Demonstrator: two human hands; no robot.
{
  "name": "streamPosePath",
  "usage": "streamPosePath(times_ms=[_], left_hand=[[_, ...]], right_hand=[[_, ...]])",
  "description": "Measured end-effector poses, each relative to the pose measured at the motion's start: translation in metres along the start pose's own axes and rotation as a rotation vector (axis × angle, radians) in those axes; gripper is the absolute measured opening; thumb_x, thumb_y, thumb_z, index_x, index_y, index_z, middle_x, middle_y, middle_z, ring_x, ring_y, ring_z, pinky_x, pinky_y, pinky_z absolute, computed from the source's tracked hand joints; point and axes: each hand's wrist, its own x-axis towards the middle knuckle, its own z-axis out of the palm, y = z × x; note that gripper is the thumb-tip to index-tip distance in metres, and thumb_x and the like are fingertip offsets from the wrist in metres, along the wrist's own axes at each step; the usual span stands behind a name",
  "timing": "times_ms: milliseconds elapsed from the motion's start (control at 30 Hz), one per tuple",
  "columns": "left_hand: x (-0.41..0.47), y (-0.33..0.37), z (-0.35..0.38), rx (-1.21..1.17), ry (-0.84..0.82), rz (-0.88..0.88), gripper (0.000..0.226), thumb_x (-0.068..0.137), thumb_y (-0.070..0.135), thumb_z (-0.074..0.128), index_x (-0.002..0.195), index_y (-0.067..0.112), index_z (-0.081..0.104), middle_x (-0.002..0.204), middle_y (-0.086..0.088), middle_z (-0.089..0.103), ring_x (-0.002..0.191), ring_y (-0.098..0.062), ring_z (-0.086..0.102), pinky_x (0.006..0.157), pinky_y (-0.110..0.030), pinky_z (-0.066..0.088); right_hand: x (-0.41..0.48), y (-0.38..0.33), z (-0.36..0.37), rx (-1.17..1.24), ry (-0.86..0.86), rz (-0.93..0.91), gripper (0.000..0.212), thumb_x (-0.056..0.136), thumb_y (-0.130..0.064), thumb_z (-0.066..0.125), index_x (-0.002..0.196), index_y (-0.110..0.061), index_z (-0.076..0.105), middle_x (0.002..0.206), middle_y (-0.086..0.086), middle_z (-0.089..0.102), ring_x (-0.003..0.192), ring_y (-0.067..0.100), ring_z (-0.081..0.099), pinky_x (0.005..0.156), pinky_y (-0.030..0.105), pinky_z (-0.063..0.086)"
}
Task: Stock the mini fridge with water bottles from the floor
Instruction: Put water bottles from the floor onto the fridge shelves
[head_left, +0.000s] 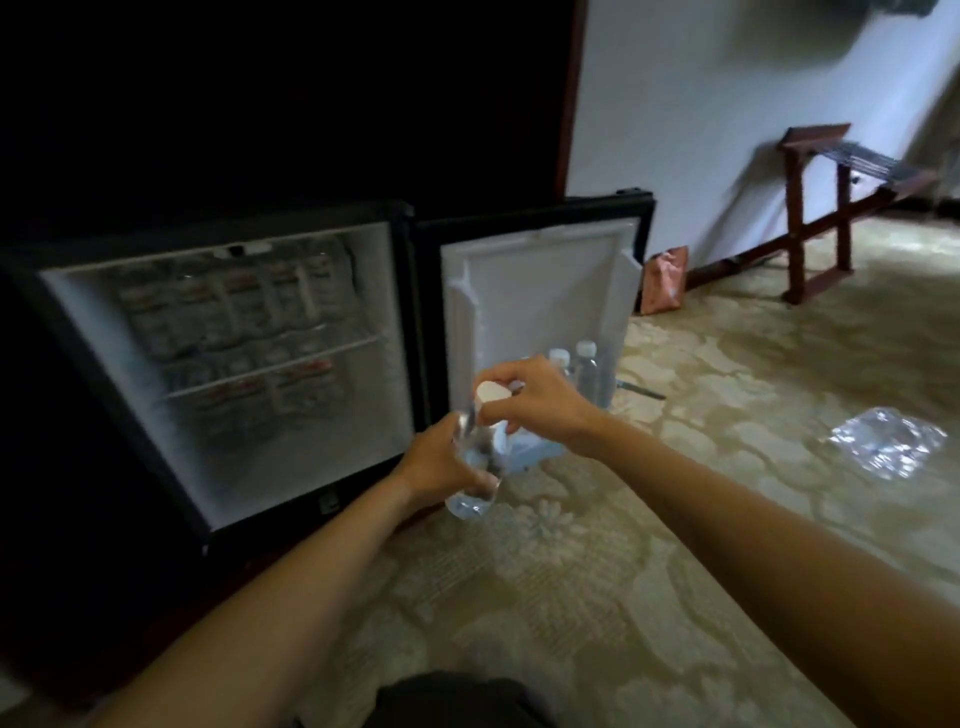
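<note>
1. The patterned carpet floor (597, 571) carries the open mini fridge (322, 457) at left.
2. Crumpled clear plastic wrap (883, 441) lies on the carpet at right.
3. A wooden luggage rack (795, 223) stands by the wall.
4. A pinkish bag (665, 283), blurred and possibly foil, sits just beside the fridge door.

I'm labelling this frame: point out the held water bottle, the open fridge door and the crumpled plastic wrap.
clear plastic water bottle with white cap (470, 501): head view, its base.
open white-lined mini fridge door (540, 296): head view, inner panel.
crumpled clear plastic wrap (883, 441): head view, its middle.
</note>
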Motion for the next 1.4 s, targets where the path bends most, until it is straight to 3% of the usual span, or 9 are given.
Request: streamPosePath(times_ms=[233,367,533,667,800,967,1067,1200,1400], left_hand=[[0.013,-0.081,-0.072,0.042,0.199,-0.172,0.062,0.063,0.020,0.080,0.119,0.018,0.055,0.114,-0.001,0.064,0.104,-0.022,0.061,0.089,-0.041,0.052],[0.023,-0.118,-0.094,-0.078,0.421,-0.281,0.069,0.065,0.019,0.080,0.127,0.017,0.050,0.116,0.001,0.060,0.112,-0.022,0.058,0.090,-0.027,0.046],[0.046,-0.154,-0.106,-0.187,0.504,-0.350,0.057,0.063,0.019,0.082,0.115,0.018,0.058,0.106,0.002,0.065,0.103,-0.017,0.063,0.079,-0.025,0.049],[0.076,-0.173,-0.110,-0.205,0.526,-0.351,0.059,0.062,0.016,0.083,0.116,0.014,0.057,0.106,-0.002,0.066,0.097,-0.017,0.063,0.081,-0.029,0.052],[0.109,-0.196,-0.111,-0.156,0.520,-0.352,0.055,0.061,0.020,0.083,0.111,0.018,0.058,0.096,0.002,0.063,0.090,-0.014,0.061,0.081,-0.032,0.053],[0.149,-0.228,-0.111,-0.111,0.479,-0.354,0.069,0.057,0.024,0.084,0.119,0.020,0.054,0.108,0.004,0.062,0.106,-0.017,0.061,0.082,-0.028,0.050],[0.170,-0.244,-0.110,-0.155,0.408,-0.315,0.081,0.048,0.022,0.086,0.121,0.018,0.054,0.112,0.002,0.063,0.110,-0.018,0.060,0.087,-0.028,0.049],[0.191,-0.259,-0.106,-0.159,0.404,-0.282,0.076,0.043,0.024,0.080,0.115,0.012,0.059,0.114,-0.007,0.065,0.108,-0.021,0.061,0.092,-0.033,0.050],[0.210,-0.310,-0.106,-0.244,0.449,-0.365,0.035,0.072,-0.009,0.070,0.106,-0.001,0.062,0.086,-0.007,0.060,0.067,0.000,0.058,0.067,-0.020,0.045]], right_hand=[[0.078,-0.011,0.071,0.174,-0.259,0.003,0.022,0.080,0.002,0.061,0.084,-0.020,0.066,0.077,-0.005,0.062,0.069,0.004,0.058,0.059,0.014,0.051],[0.115,0.021,0.101,0.562,-0.281,0.286,0.030,0.086,0.005,0.043,0.104,-0.011,0.061,0.077,0.007,0.060,0.069,0.014,0.060,0.067,0.026,0.055],[0.143,0.081,0.156,0.275,-0.336,0.325,0.046,0.085,0.012,0.051,0.127,-0.006,0.049,0.110,0.008,0.056,0.101,0.019,0.056,0.070,0.019,0.048],[0.178,0.109,0.196,0.116,-0.410,0.232,0.056,0.080,0.005,0.063,0.130,-0.011,0.044,0.126,0.003,0.050,0.124,0.016,0.043,0.090,0.020,0.044],[0.219,0.135,0.224,0.127,-0.377,0.242,0.062,0.077,-0.002,0.070,0.132,-0.012,0.044,0.121,-0.002,0.050,0.122,0.014,0.044,0.089,0.023,0.036],[0.252,0.168,0.262,0.250,-0.346,0.212,0.068,0.070,-0.005,0.078,0.127,-0.021,0.045,0.121,-0.001,0.056,0.120,0.020,0.052,0.096,0.032,0.048],[0.268,0.183,0.275,0.326,-0.268,0.198,0.071,0.072,0.007,0.073,0.129,-0.018,0.040,0.111,-0.004,0.056,0.111,0.018,0.056,0.077,0.018,0.052],[0.291,0.201,0.283,0.294,-0.158,0.220,0.070,0.071,0.009,0.070,0.128,-0.019,0.040,0.115,0.006,0.057,0.109,0.025,0.058,0.091,0.042,0.053],[0.322,0.211,0.292,0.194,0.075,0.253,0.086,0.066,0.004,0.077,0.141,-0.009,0.035,0.130,0.012,0.056,0.116,0.025,0.057,0.085,0.028,0.048]])
